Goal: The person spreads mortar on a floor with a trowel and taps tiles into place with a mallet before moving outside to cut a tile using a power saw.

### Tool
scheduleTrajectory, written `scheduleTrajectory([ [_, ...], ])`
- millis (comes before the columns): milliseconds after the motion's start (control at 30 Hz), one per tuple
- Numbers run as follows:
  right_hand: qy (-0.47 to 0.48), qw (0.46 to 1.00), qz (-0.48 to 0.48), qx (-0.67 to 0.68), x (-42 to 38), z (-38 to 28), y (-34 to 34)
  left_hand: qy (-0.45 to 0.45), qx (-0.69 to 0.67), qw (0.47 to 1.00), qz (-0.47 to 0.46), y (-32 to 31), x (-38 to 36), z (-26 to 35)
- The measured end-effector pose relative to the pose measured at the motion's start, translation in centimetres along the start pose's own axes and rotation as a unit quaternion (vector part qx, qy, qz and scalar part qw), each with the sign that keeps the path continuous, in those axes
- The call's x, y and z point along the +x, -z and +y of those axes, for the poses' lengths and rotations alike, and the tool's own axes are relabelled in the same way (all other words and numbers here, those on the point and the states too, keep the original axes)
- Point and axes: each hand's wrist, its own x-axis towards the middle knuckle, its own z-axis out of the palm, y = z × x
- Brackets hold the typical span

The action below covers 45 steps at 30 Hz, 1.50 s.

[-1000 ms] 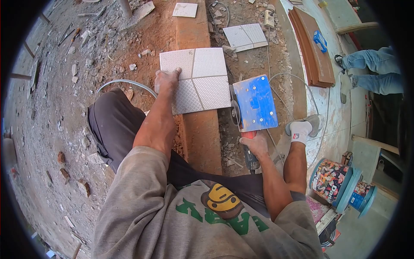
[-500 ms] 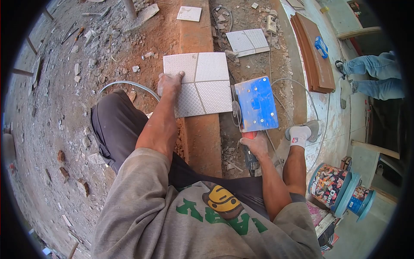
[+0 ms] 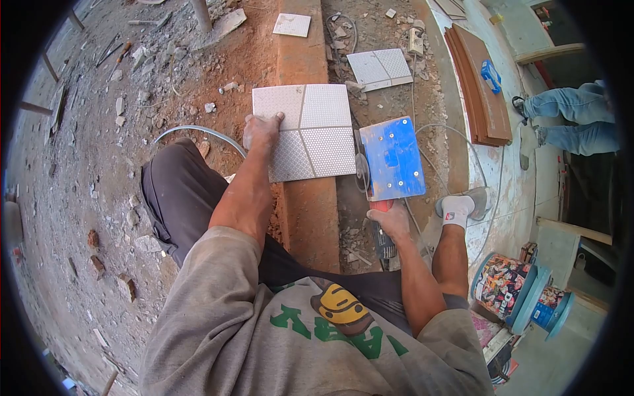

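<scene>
My left hand grips the left edge of a patterned tile, thumb on top and the other fingers curled at its side. The tile lies over the reddish-brown ledge. My right hand is closed around the red and dark body of a power cutter. A blue plate with several screws is fixed to the cutter. Its round disc stands close to the tile's right edge; whether they touch I cannot tell.
Tile pieces lie at the ledge's top and right of it. Brown boards bear a blue box. Cables cross the ground. A person's legs are at the right, above decorated buckets. Rubble covers the left.
The tile has shifted very slightly down relative to the cutter, with my left hand still on it. My right hand and the cutter look almost unmoved.
</scene>
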Motion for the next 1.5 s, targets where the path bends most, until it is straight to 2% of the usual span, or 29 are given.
scheduleTrajectory([
  [100,-0.002,0.999,-0.03,0.025,0.0,-0.8,0.5,-0.006,0.009,1.0,0.009,-0.1,0.1,-0.1],
  [333,-0.015,1.0,-0.018,0.019,0.2,-1.6,0.7,-0.003,0.002,1.0,0.005,-0.3,0.4,-0.3],
  [500,-0.037,0.998,-0.059,0.007,0.4,-1.9,0.9,-0.021,0.006,1.0,0.012,-0.4,0.5,-0.5],
  [600,-0.004,1.0,-0.011,0.021,0.7,-1.4,0.4,-0.012,0.008,1.0,0.011,-0.5,0.5,-0.5],
  [833,0.039,0.999,0.004,0.033,1.0,-2.2,0.8,-0.009,0.003,1.0,0.006,0.0,0.1,-0.1],
  [1333,0.014,1.0,-0.02,-0.009,2.5,-1.7,0.3,-0.024,-0.027,0.999,0.011,0.5,-0.7,0.0],
  [1500,0.001,1.0,-0.021,-0.006,2.4,-2.8,0.7,-0.011,0.003,1.0,0.017,0.0,-0.2,0.0],
])
